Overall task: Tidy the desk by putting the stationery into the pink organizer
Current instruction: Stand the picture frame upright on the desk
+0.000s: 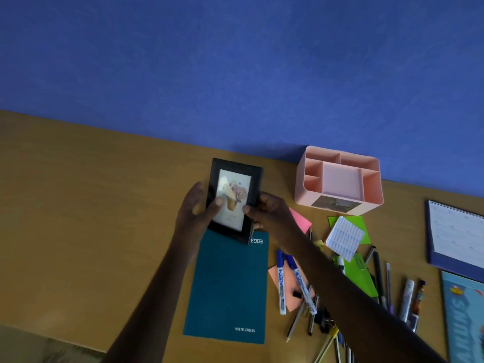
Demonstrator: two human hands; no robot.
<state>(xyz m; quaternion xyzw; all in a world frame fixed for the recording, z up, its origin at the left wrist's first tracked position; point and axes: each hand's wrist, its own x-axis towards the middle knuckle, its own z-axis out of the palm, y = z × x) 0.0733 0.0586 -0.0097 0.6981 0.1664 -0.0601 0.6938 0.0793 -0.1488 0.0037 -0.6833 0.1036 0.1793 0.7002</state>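
Note:
A black picture frame (pixel 235 174) with a flower print is held above the top edge of a teal notebook (pixel 227 286). My left hand (pixel 195 210) grips its left side and my right hand (pixel 264 208) grips its right side. The pink organizer (pixel 303 189) stands empty against the blue wall, to the right of the frame. Loose stationery lies right of the notebook: two blue markers (pixel 280 281), pens and pencils (pixel 379 276), pink sticky notes (pixel 301 218), green sticky notes (pixel 361 279), and a white label pad (pixel 345 238).
A spiral desk calendar (pixel 458 234) and a light blue book (pixel 463 315) lie at the far right edge. Black binder clips (pixel 323 320) sit among the pens. The blue wall (pixel 235 74) bounds the wooden desk (pixel 91 205) at the back.

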